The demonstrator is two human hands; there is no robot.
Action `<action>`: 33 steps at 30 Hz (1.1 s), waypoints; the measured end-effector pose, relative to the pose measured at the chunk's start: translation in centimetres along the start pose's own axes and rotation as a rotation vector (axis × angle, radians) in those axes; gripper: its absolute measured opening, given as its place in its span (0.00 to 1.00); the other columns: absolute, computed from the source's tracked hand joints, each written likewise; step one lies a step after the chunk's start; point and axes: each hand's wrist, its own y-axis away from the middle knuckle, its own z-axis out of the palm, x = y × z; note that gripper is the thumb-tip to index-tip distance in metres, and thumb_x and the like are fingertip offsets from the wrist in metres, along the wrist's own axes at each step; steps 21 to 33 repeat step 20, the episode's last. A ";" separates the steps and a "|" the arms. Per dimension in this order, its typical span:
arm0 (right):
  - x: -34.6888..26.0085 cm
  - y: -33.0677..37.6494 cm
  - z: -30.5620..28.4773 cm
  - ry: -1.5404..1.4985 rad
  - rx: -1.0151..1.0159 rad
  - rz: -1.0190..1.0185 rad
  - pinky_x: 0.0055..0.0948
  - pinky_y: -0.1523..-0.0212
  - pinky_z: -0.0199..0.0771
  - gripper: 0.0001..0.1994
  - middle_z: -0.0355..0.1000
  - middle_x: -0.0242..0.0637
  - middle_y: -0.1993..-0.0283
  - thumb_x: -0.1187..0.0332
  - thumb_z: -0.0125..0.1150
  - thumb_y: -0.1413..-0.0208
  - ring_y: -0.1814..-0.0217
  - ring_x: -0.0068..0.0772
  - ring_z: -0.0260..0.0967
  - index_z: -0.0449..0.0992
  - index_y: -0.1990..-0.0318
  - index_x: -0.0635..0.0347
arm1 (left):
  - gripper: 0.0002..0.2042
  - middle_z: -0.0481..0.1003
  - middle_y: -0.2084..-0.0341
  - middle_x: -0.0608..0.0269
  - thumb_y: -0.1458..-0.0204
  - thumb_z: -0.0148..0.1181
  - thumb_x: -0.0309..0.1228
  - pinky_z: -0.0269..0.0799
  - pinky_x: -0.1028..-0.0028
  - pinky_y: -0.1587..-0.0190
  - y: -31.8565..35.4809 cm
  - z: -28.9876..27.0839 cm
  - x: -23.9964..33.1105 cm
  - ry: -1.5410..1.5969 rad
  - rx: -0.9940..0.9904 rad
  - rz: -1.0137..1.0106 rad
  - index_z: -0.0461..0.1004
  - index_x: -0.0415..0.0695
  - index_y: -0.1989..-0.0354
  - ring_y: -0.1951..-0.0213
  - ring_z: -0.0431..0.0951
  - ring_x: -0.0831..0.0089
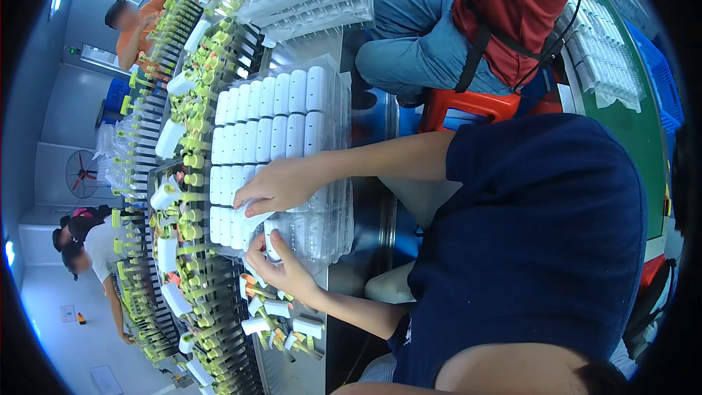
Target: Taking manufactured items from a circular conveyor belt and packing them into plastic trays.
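My left hand point(289, 271) is closed, thumb and fingers round a small white oblong casing point(271, 240) at the near corner of a clear plastic tray point(330, 227). Just beyond it, my right hand point(281, 184) reaches over the tray, its fingers pinched on a pale white piece point(256, 224) whose kind I cannot make out. Rows of white rounded casings point(267, 95) fill much of the tray, each with a small dark dot. Clear tray pockets show beside my left hand. My right palm covers part of the rows.
A long rack line of yellow-green clamps point(194, 161) runs along the left, holding white parts. Several clamped parts point(281, 314) lie by the tray's lower corner. A co-worker in a red shirt point(504, 22) sits on a red stool point(468, 110) beside stacked clear trays point(314, 4).
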 end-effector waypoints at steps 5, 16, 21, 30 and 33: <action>-0.3 0.1 -0.3 -0.003 0.013 -0.003 0.43 0.53 0.68 0.20 0.74 0.49 0.57 0.53 0.45 0.37 0.53 0.51 0.71 0.70 0.47 0.57 | 0.14 0.66 0.68 0.59 0.43 0.59 0.37 0.61 0.69 0.56 -0.2 0.0 -0.3 0.014 0.001 0.002 0.71 0.37 0.63 0.62 0.66 0.67; -0.1 0.2 0.0 0.004 0.001 0.007 0.45 0.54 0.68 0.21 0.74 0.50 0.57 0.52 0.45 0.37 0.53 0.51 0.71 0.69 0.47 0.57 | 0.14 0.66 0.68 0.59 0.44 0.59 0.37 0.61 0.69 0.57 0.1 0.0 -0.4 0.006 -0.002 -0.006 0.71 0.36 0.63 0.63 0.66 0.68; 0.1 0.1 0.1 -0.008 -0.002 0.002 0.45 0.53 0.68 0.21 0.73 0.50 0.57 0.52 0.45 0.37 0.53 0.51 0.71 0.69 0.47 0.57 | 0.14 0.66 0.68 0.59 0.44 0.59 0.37 0.61 0.69 0.56 0.1 0.0 -0.4 0.014 0.007 -0.001 0.71 0.37 0.62 0.62 0.66 0.68; 0.1 0.1 0.1 -0.008 -0.002 0.002 0.45 0.53 0.68 0.21 0.73 0.50 0.57 0.52 0.45 0.37 0.53 0.51 0.71 0.69 0.47 0.57 | 0.14 0.66 0.68 0.59 0.44 0.59 0.37 0.61 0.69 0.56 0.1 0.0 -0.4 0.014 0.007 -0.001 0.71 0.37 0.62 0.62 0.66 0.68; 0.1 0.1 0.1 -0.008 -0.002 0.002 0.45 0.53 0.68 0.21 0.73 0.50 0.57 0.52 0.45 0.37 0.53 0.51 0.71 0.69 0.47 0.57 | 0.14 0.66 0.68 0.59 0.44 0.59 0.37 0.61 0.69 0.56 0.1 0.0 -0.4 0.014 0.007 -0.001 0.71 0.37 0.62 0.62 0.66 0.68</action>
